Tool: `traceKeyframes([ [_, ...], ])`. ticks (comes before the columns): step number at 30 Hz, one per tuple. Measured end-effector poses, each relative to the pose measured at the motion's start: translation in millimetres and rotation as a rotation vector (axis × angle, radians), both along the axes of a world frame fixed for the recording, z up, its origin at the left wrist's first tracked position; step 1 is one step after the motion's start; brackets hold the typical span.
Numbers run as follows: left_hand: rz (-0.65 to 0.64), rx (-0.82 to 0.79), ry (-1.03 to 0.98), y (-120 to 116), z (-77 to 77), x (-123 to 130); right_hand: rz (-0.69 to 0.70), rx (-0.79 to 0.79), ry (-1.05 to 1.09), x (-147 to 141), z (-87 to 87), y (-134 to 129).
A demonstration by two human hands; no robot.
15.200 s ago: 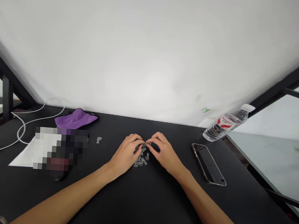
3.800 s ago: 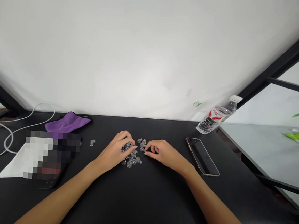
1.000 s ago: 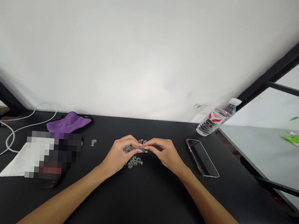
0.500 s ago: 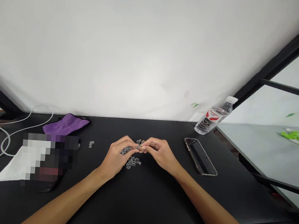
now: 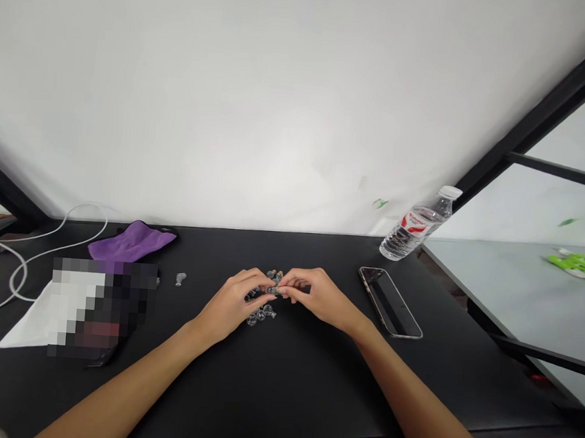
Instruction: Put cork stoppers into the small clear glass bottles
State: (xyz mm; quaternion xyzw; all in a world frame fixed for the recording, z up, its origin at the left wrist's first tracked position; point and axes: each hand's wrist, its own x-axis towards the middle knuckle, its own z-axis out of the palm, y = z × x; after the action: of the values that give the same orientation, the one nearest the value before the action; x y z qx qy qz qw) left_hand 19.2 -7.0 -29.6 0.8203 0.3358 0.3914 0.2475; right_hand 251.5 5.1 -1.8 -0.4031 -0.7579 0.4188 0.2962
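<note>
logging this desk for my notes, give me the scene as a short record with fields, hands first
left hand: thumb and fingers around a small clear bottle
right hand: fingertips at that bottle's other end
near hands: more clear bottles, partly hidden
left side: purple cloth, white cable, lone clear bottle
right side: phone, capped water bottle
surface: black table
unclear: pixelated items at left

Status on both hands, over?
Left hand holds a tiny transparent bottle. Right hand pinches its end. Loose tiny bottles close by. Phone, water bottle off to the right.
</note>
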Motion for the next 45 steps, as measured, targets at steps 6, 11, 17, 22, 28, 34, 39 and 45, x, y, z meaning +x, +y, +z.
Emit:
traceKeyframes([
  [6, 0.064, 0.043, 0.135, 3.0, 0.8, -4.4, 0.093, 0.028, -0.206, 4.7, -0.8, 3.0],
  [11, 0.081, 0.065, 0.211, 6.3, 5.5, -9.2, 0.071, 0.103, -0.330, 6.1, -1.9, 3.5],
  [17, -0.045, 0.074, 0.311, -0.9, 16.5, -11.4, -0.067, 0.162, -0.324, 22.7, 2.6, 11.4],
  [22, -0.135, 0.086, 0.419, -9.3, 24.2, -8.3, -0.232, 0.201, -0.413, 54.8, 5.6, 23.0],
  [28, -0.150, 0.115, 0.474, -11.3, 24.1, -6.2, -0.163, 0.097, -0.518, 81.8, 6.3, 29.9],
  [34, -0.167, 0.132, 0.493, -11.4, 21.5, -5.4, -0.094, 0.042, -0.515, 79.2, -6.8, 35.9],
  [39, -0.178, 0.154, 0.483, -14.0, 19.1, -2.2, -0.095, 0.122, -0.451, 71.4, -8.4, 36.9],
  [45, -0.209, 0.140, 0.460, -17.1, 13.1, 2.4, -0.132, 0.171, -0.230, 52.4, 4.7, 26.9],
])
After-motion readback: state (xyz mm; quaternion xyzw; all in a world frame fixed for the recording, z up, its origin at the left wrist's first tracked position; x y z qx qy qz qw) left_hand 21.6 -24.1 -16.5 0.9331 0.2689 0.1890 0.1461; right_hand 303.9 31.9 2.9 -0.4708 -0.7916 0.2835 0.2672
